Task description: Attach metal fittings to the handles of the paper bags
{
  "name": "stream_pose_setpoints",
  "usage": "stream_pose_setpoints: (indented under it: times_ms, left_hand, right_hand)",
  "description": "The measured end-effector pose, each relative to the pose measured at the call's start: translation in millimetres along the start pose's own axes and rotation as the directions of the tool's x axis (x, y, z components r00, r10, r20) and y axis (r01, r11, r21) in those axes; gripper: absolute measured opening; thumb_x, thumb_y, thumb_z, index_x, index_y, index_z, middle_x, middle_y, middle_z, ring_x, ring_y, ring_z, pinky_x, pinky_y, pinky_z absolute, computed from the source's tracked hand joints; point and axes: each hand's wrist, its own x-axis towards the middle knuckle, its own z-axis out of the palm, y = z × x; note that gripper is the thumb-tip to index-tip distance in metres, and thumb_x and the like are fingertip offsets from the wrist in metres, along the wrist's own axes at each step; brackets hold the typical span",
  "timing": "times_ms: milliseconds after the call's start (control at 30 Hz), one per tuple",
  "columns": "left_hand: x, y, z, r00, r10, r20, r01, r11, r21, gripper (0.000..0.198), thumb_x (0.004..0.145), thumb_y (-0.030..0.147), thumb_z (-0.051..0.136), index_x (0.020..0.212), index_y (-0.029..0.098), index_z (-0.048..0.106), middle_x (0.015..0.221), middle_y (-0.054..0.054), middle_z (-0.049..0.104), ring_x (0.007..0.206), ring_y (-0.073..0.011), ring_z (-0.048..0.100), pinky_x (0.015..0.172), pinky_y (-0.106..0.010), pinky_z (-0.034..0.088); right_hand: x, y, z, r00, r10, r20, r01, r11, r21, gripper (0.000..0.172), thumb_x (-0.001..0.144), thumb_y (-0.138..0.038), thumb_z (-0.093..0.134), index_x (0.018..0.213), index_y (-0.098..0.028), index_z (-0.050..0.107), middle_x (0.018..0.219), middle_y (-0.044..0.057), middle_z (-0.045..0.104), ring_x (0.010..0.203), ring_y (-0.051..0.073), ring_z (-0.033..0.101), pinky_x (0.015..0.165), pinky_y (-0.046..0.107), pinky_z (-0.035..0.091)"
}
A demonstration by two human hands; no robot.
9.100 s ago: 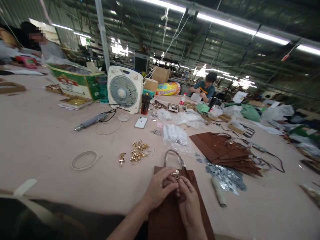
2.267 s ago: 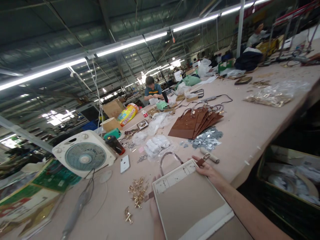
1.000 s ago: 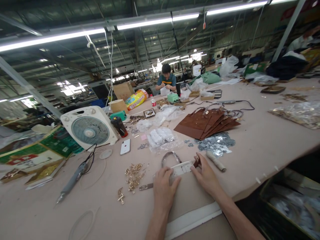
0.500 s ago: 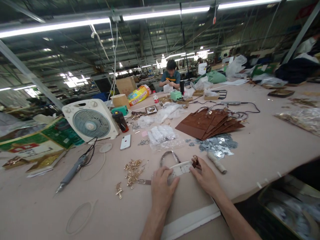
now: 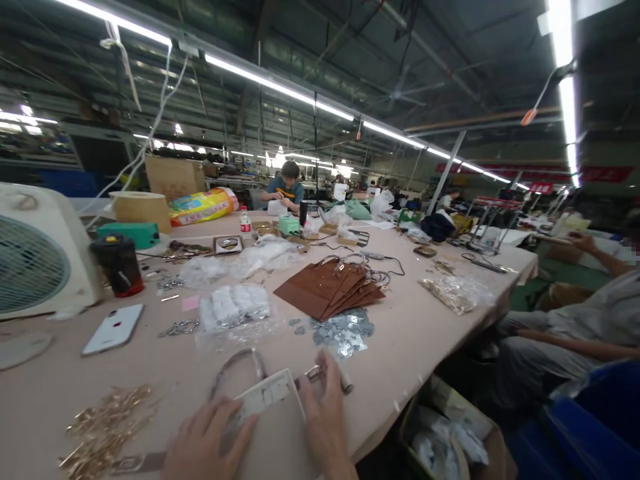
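A bag panel (image 5: 273,427) lies face down at the table's near edge, showing its beige backing and a white reinforcement strip. Its curved handle (image 5: 235,363) arches beyond the top edge. My left hand (image 5: 205,440) lies on the panel's left part with fingers stretched out flat. My right hand (image 5: 323,410) is at the panel's top right corner. Thumb and forefinger are closed round a small metal clasp (image 5: 313,373) on the strap end. A strap end (image 5: 135,462) sticks out on the left.
Gold fittings (image 5: 107,417) lie to the left, with a white phone (image 5: 114,328), a black tumbler (image 5: 120,265) and a fan (image 5: 30,260) beyond. Bagged white parts (image 5: 233,307), silver plates (image 5: 343,330) and stacked brown panels (image 5: 327,288) lie ahead. A person's sleeve (image 5: 575,333) is on the right.
The view has swung right and dropped closer to the table. My right hand has shifted onto the metal clasp at the panel's corner. My left hand stays flat on the panel.
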Motion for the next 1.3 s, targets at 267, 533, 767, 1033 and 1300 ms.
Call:
stream_pose_setpoints:
  times_ms: [267, 533, 767, 1033, 1300]
  left_hand:
    - [-4.0, 3.9, 6.3, 0.995, -0.066, -0.069, 0.068, 0.997, 0.025, 0.046, 0.094, 0.069, 0.055, 0.110, 0.030, 0.073, 0.117, -0.006, 0.075, 0.104, -0.0303, 0.067, 0.090, -0.043, 0.053]
    - [-8.0, -1.3, 8.4, 0.994, -0.091, -0.064, 0.091, 0.996, 0.006, 0.035, 0.092, 0.059, 0.065, 0.111, 0.031, 0.075, 0.118, -0.005, 0.074, 0.106, -0.0284, 0.068, 0.091, -0.042, 0.055]
    - [-7.4, -0.1, 7.5, 0.991, -0.098, -0.087, 0.099, 0.995, 0.001, 0.037, 0.091, 0.060, 0.065, 0.109, 0.029, 0.077, 0.116, -0.005, 0.075, 0.105, -0.0274, 0.070, 0.091, -0.040, 0.057]
    - [-8.0, -0.6, 6.8, 0.993, -0.117, -0.033, 0.117, 0.993, -0.014, 0.034, 0.091, 0.057, 0.068, 0.112, 0.031, 0.075, 0.120, -0.004, 0.074, 0.109, -0.0288, 0.068, 0.095, -0.043, 0.056]
    - [-2.7, 17.3, -8.8, 0.983, -0.179, -0.032, 0.177, 0.982, -0.060, 0.027, 0.091, 0.047, 0.072, 0.111, 0.029, 0.074, 0.118, -0.004, 0.072, 0.109, -0.0291, 0.065, 0.097, -0.046, 0.053]
  right_hand:
    - [60.1, 10.6, -56.0, 0.927, -0.220, -0.304, 0.186, 0.973, -0.138, 0.049, 0.099, -0.052, 0.055, 0.136, -0.020, 0.058, 0.136, 0.013, 0.061, 0.124, 0.029, 0.058, 0.109, 0.047, 0.046]
    - [160.6, 59.3, -102.3, 0.903, -0.428, -0.031, 0.370, 0.813, -0.449, 0.039, 0.100, -0.045, 0.046, 0.116, -0.020, 0.072, 0.117, 0.013, 0.069, 0.113, 0.029, 0.062, 0.107, 0.047, 0.047]
    - [186.7, 74.2, -91.2, 0.908, -0.399, 0.124, 0.404, 0.765, -0.501, 0.033, 0.091, -0.037, 0.057, 0.109, -0.022, 0.080, 0.112, 0.012, 0.072, 0.109, 0.028, 0.064, 0.105, 0.046, 0.048]
    - [185.0, 72.7, -94.1, 0.916, -0.374, 0.142, 0.391, 0.765, -0.511, 0.027, 0.091, -0.040, 0.058, 0.090, -0.022, 0.077, 0.097, 0.008, 0.073, 0.099, 0.027, 0.065, 0.098, 0.044, 0.050]
    - [182.6, 67.4, -102.1, 0.937, -0.345, 0.048, 0.322, 0.805, -0.499, 0.039, 0.091, -0.053, 0.053, 0.093, -0.020, 0.073, 0.101, 0.011, 0.072, 0.099, 0.027, 0.064, 0.096, 0.043, 0.050]
